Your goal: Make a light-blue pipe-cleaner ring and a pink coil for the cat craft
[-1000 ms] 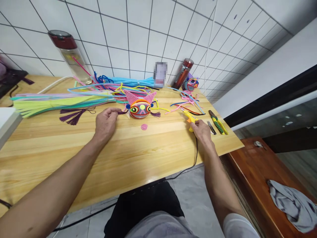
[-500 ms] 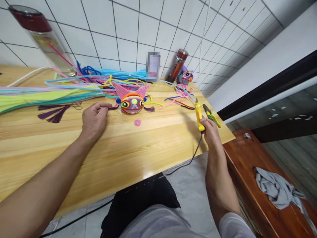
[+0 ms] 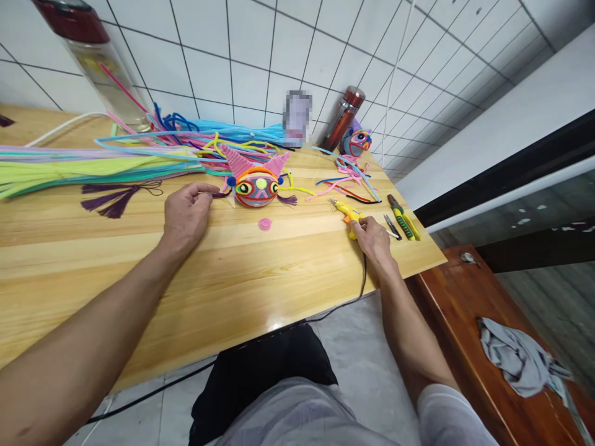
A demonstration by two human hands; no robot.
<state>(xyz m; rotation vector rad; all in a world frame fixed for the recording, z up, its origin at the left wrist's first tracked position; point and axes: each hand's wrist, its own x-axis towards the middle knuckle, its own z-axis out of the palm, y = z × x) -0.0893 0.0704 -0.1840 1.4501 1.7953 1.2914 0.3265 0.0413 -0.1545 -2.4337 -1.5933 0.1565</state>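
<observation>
A round, colourful pipe-cleaner animal head (image 3: 256,188) with pink pointed ears sits on the wooden table, a small purple tassel (image 3: 288,200) at its right side. On its other side, my left hand (image 3: 188,214) pinches a second purple tassel (image 3: 222,194), fingertips closed. My right hand (image 3: 373,240) grips a yellow glue gun (image 3: 352,214) by its handle, fingers wrapped round it. The nozzle points left toward the head, with a gap between them. A flat pink coil (image 3: 264,224) lies in front of the head.
Pliers (image 3: 403,218) and small snips (image 3: 393,227) lie right of my right hand. Pipe cleaners (image 3: 153,162) spread along the back left, near a loose purple tassel (image 3: 114,197). A glass bottle (image 3: 100,74), a red flask (image 3: 344,118) and another decorated head (image 3: 357,142) stand by the wall.
My right hand has brought the glue gun left, away from the pliers, and turned its nozzle toward the head. The snips now show fully. My left hand stays at the tassel.
</observation>
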